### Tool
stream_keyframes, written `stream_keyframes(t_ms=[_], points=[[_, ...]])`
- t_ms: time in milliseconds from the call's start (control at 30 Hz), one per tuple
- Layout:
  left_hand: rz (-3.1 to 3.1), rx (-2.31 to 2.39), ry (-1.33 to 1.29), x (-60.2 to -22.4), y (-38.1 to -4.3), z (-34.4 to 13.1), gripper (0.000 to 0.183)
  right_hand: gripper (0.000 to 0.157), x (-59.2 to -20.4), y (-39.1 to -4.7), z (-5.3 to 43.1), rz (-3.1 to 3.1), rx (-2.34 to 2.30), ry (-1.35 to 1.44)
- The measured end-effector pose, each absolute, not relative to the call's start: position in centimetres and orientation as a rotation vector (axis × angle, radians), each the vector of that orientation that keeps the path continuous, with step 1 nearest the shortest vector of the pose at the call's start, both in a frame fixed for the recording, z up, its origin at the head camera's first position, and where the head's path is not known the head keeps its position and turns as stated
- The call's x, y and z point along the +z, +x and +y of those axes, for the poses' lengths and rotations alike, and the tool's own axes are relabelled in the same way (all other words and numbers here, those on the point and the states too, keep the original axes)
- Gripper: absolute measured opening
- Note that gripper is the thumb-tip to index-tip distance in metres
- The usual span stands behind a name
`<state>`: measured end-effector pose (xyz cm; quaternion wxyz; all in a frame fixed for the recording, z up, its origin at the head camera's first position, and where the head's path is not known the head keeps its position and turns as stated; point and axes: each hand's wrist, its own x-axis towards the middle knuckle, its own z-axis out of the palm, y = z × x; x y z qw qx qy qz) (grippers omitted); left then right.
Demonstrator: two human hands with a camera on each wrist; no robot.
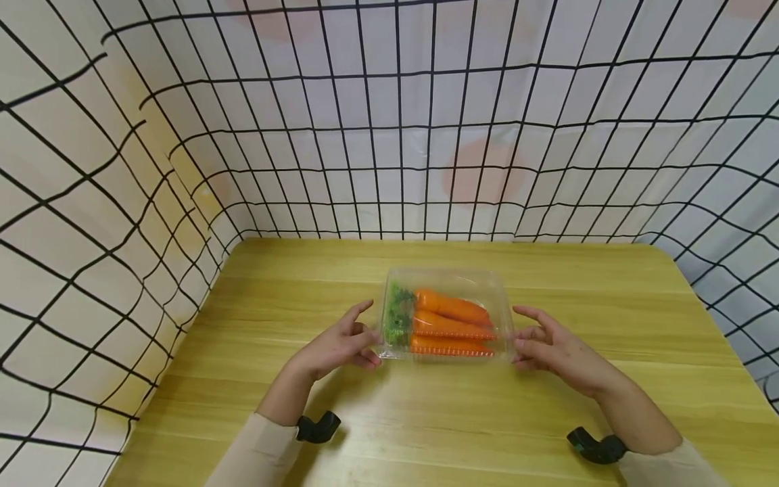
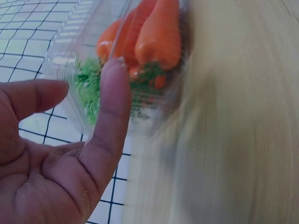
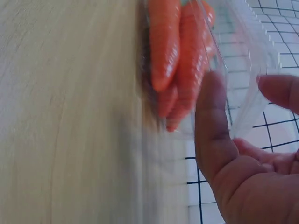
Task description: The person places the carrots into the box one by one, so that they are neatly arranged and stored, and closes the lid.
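Observation:
A clear plastic clamshell box (image 1: 447, 276) with its lid down sits between my two hands, over the middle of the wooden table. Inside it lie orange carrots (image 1: 453, 325), side by side, with leafy green tops (image 1: 398, 314) at the left end. At the box's left end my left hand (image 1: 335, 348) pinches the edge between thumb and fingers, the index finger raised. My right hand (image 1: 562, 352) grips the opposite end in much the same way. Both wrist views show fingertips at the clear plastic walls, with the carrots (image 3: 187, 60) behind.
The yellowish wooden table (image 1: 292, 284) spreads out around the box. White cloth with a black grid (image 1: 377, 149) rises behind it and along both sides. A black curved mount (image 1: 318, 427) is on the left wrist, and another (image 1: 596, 446) on the right.

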<state>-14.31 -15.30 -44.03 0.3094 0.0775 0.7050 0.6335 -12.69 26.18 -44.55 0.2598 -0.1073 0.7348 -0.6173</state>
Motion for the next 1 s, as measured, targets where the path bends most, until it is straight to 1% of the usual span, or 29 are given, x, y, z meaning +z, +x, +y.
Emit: stream_keyframes(t_ms=[200,467,1000], points=[[1.941,1.746,0.117,-44.6,-14.8,-14.3,0.082,0.074,-45.3,-13.2,25.5,2.077,-1.765,-0.214],[2.035,1.811,0.006,-45.3,-15.5,-13.1,0.079,0.072,-46.1,-13.9,24.4,2.099,-1.896,-0.043],[2.003,1.974,-0.103,-46.1,-16.2,-12.1,0.076,0.069,-46.3,-14.4,24.0,1.886,-2.034,0.02]])
